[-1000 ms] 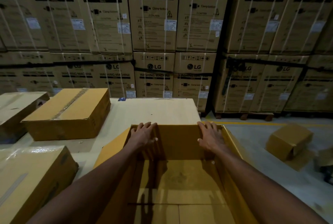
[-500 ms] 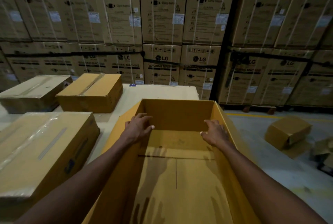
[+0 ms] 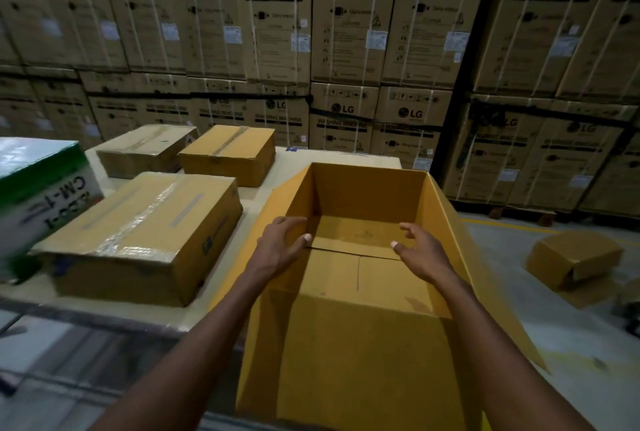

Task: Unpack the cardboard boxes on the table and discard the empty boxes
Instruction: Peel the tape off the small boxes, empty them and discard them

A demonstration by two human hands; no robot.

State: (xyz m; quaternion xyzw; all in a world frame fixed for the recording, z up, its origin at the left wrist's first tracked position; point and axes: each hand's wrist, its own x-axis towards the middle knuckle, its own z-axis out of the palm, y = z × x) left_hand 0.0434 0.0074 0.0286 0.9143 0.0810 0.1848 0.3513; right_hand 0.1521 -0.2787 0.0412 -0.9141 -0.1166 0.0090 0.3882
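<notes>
Cardboard fills the view — the open box (image 3: 360,257) sits at the near right edge of the table (image 3: 273,167), flaps up, its inside bare. A second ago both hands were pressed on its far wall; now they have drawn back toward the near side. The left hand (image 3: 280,245) rests over the left wall, fingers loosely curled; the right hand (image 3: 420,252) hovers inside, open and holding nothing. Judging by the bare floor, this box is ready to be thrown out beside the empty box (image 3: 575,257) on the floor at right. Three taped boxes (image 3: 145,233) wait at left. Far stacks (image 3: 349,14) read "LG" and "WASHING MACHINE"; a green-and-white carton (image 3: 38,188) shows "CM-1", upside down.
</notes>
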